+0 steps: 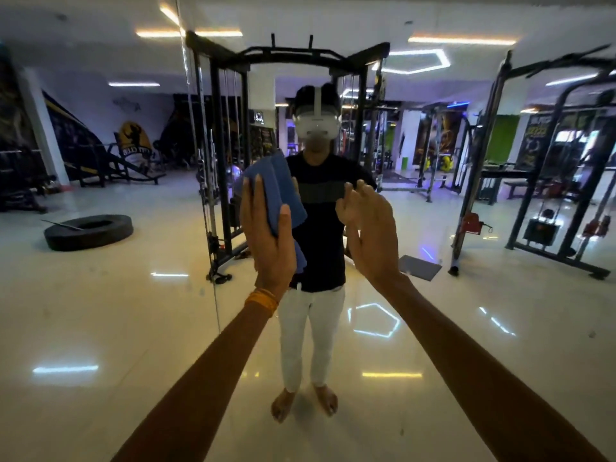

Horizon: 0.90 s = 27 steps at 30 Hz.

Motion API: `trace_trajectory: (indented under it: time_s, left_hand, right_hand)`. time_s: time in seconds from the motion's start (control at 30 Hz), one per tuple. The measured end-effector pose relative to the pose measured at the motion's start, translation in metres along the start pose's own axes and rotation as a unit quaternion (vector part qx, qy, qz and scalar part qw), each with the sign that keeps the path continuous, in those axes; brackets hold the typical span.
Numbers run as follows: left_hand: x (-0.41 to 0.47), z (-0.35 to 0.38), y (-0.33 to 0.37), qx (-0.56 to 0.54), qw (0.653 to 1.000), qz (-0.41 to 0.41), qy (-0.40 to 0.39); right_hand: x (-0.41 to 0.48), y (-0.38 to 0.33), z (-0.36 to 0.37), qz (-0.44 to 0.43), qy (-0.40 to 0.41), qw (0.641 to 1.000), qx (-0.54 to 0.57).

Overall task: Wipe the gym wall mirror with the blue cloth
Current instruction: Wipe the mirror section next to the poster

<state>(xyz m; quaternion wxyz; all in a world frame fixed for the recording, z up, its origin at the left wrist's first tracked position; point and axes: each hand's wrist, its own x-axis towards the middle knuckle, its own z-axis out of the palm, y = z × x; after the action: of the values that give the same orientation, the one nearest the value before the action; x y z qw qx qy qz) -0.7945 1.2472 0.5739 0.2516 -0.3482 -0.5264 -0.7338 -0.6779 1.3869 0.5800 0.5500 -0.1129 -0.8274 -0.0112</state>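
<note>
The wall mirror fills the whole view and reflects the gym and me standing in front of it. A folded blue cloth lies flat against the glass at chest height. My left hand presses on it with straight fingers and the thumb laid along its right side; an orange band sits on that wrist. My right hand is raised beside it, holding nothing, with its fingers loosely spread. Its fingertips are at or very near the glass, meeting their own reflection.
A vertical seam between mirror panels runs just left of my left arm. In the reflection there are a cable machine behind me, a tyre on the floor at left and racks at right.
</note>
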Motion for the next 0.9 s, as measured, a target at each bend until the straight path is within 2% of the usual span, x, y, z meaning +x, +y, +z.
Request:
trace_trajectory:
  time_s: [0.07,0.13,0.23,0.3,0.47,0.6,0.63,0.67,0.73,0.77,0.8,0.83,0.9]
  left_hand:
    - [0.029,0.012,-0.001,0.092,0.99,0.094,-0.057]
    - [0.048,0.019,-0.008,0.17,0.967,0.174,-0.076]
    - [0.068,0.023,-0.036,0.298,0.92,0.231,-0.104]
    - [0.076,0.028,-0.05,0.357,0.893,0.247,-0.122]
    - [0.072,0.035,-0.067,0.393,0.858,0.304,-0.133]
    - [0.091,0.043,-0.052,0.394,0.766,0.458,-0.219]
    - [0.101,0.048,-0.045,0.395,0.761,0.469,-0.213]
    - [0.109,0.054,-0.038,0.393,0.778,0.452,-0.192]
    - [0.108,0.071,-0.029,0.37,0.846,0.36,-0.13]
    - [0.095,0.08,-0.026,0.36,0.867,0.324,-0.117]
    - [0.073,0.09,-0.028,0.358,0.866,0.325,-0.129]
    - [0.045,0.099,-0.036,0.366,0.842,0.362,-0.163]
    - [-0.007,0.102,-0.061,0.394,0.765,0.447,-0.245]
  right_hand:
    - [0.031,0.004,0.0,0.031,0.027,0.999,0.024]
    - [0.05,0.013,0.004,0.047,0.025,0.999,-0.001]
    - [0.056,0.028,0.011,0.038,-0.001,0.996,-0.082]
    - [0.052,0.035,0.014,0.022,0.005,0.996,-0.092]
    - [0.046,0.061,0.004,-0.03,0.006,0.985,-0.169]
    - [0.048,0.087,-0.013,-0.006,-0.004,0.968,-0.25]
    - [0.049,0.094,-0.018,0.005,-0.024,0.959,-0.282]
    - [0.05,0.101,-0.022,0.011,-0.039,0.952,-0.305]
    - [0.048,0.12,-0.031,0.008,-0.028,0.948,-0.316]
    - [0.044,0.129,-0.035,0.009,-0.005,0.955,-0.296]
    - [0.037,0.139,-0.037,0.003,0.024,0.963,-0.268]
    - [0.027,0.147,-0.039,-0.011,0.047,0.969,-0.244]
    - [0.003,0.161,-0.04,-0.047,0.048,0.975,-0.21]
